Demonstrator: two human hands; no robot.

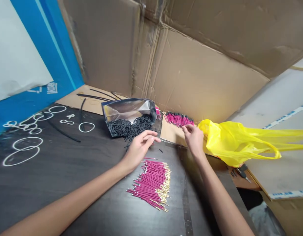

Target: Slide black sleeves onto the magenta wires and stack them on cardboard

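Note:
My left hand (139, 146) hovers just in front of a silver foil bag (128, 111) that spills several short black tubes (130, 127); its fingers are curled loosely together and I cannot make out anything in them. My right hand (194, 137) reaches to the near edge of a far pile of magenta wires (178, 118), fingers pinched at the wire ends. A second, larger pile of magenta wires with gold tips (153, 183) lies on the dark table (67, 164) between my forearms.
A yellow plastic bag (235, 141) lies right of my right hand. White rubber rings (23, 149) and black cords (65, 132) lie on the table's left. Cardboard walls (190, 65) close the back. A blue-and-white panel (30, 65) stands at left. A small black tool (241, 172) rests under the bag.

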